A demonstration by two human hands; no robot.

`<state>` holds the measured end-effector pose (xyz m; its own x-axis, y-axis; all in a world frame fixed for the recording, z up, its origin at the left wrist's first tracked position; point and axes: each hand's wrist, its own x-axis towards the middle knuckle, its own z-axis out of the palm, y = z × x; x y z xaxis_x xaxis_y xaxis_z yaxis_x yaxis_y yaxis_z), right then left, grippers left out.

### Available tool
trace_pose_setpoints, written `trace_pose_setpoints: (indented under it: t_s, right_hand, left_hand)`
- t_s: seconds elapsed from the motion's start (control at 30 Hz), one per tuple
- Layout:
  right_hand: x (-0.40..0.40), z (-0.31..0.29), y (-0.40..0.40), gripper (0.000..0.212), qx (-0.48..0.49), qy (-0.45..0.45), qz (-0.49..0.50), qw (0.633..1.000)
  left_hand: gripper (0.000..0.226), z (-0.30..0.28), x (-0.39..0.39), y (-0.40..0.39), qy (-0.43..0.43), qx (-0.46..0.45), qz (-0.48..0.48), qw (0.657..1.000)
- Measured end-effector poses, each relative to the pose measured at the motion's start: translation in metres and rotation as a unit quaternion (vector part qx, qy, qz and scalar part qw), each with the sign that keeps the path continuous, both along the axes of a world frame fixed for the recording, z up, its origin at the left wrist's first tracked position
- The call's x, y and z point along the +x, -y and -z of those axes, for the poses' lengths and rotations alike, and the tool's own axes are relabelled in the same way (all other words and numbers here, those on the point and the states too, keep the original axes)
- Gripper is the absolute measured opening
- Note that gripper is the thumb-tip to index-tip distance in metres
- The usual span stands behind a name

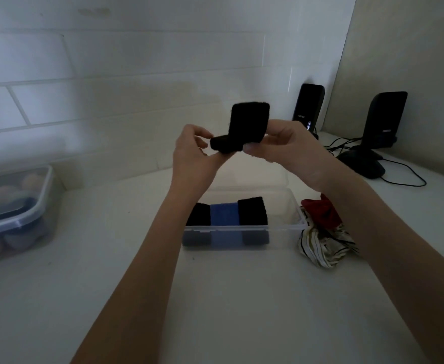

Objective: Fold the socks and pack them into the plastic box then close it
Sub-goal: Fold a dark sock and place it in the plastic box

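Folding step in hand: I pinch a small black fabric sock between left hand and right hand, raised above the clear plastic box, which holds three folded socks. Next I judge: finish fold, lower it into the free right end.

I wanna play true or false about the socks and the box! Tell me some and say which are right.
1. Both hands (left hand, right hand) hold a black sock above the plastic box. True.
2. The plastic box is closed. False: it is open, with no lid on it.
3. A blue sock sits between two black ones inside the box. True.
4. The red cloth lies inside the box. False: it lies on the table, right of the box.
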<state>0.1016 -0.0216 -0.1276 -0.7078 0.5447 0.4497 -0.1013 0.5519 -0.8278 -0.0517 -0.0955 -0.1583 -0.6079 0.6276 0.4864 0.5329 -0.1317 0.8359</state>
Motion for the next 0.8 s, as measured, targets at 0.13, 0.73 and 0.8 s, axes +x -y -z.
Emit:
trace_pose_setpoints:
  t_s: [0.13,0.73,0.8]
  right_hand:
    - [-0.001,0.000,0.005,0.023,0.009,0.033,-0.033,0.999]
    - [-0.005,0.011,0.003,0.036,0.032,0.128,0.014,0.991]
    - [-0.007,0.011,0.003,0.039,0.009,0.112,0.034,0.993]
  left_hand:
    - [0.025,-0.001,0.001,0.001,0.159,-0.028,0.123,0.979]
    - [0.025,-0.005,0.002,0.007,0.266,-0.008,0.259,0.929]
    - [0.024,-0.005,0.004,0.006,0.262,-0.009,0.266,0.928]
